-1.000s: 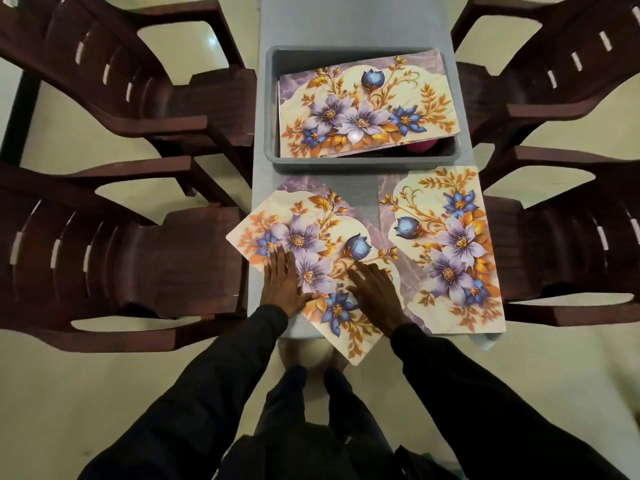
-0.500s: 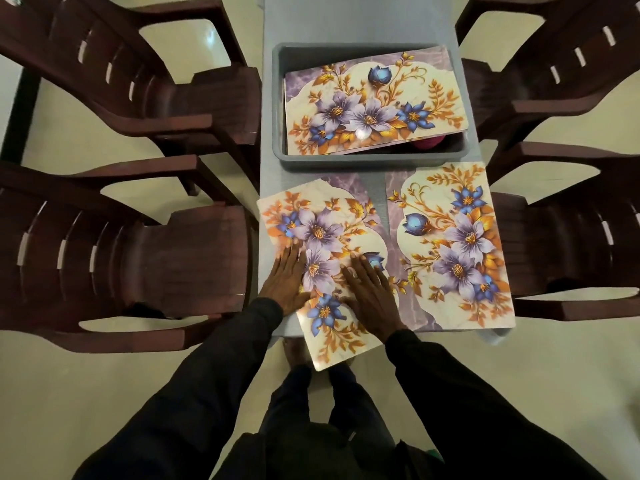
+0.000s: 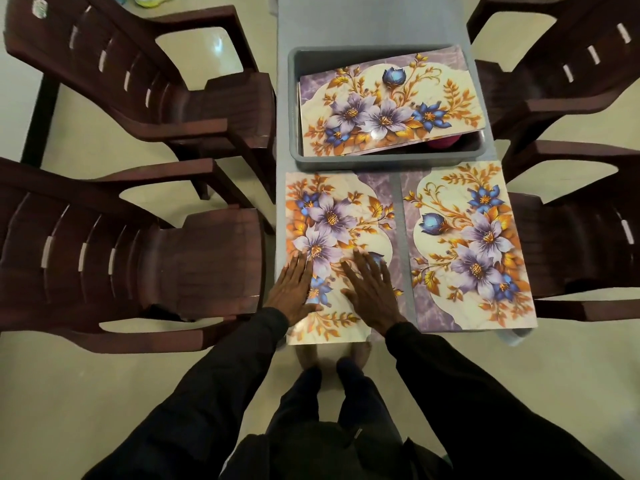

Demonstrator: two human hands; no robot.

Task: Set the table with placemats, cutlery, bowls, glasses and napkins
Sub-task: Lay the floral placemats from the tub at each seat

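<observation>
While we stand at the near end of the grey desk (image 3: 363,26), our left hand (image 3: 294,289) and right hand (image 3: 372,292) press flat and apart on the rectangular floral plastic placemat (image 3: 332,216), its long axis running away from us. Beyond, the grey plastic tub (image 3: 381,161) holds more mats (image 3: 384,109), perhaps two, lying crosswise, nearer our right hand.

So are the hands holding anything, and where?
Nothing is gripped. The left hand and right hand lie flat, fingers straight, pressing the near end of the left placemat.
</observation>
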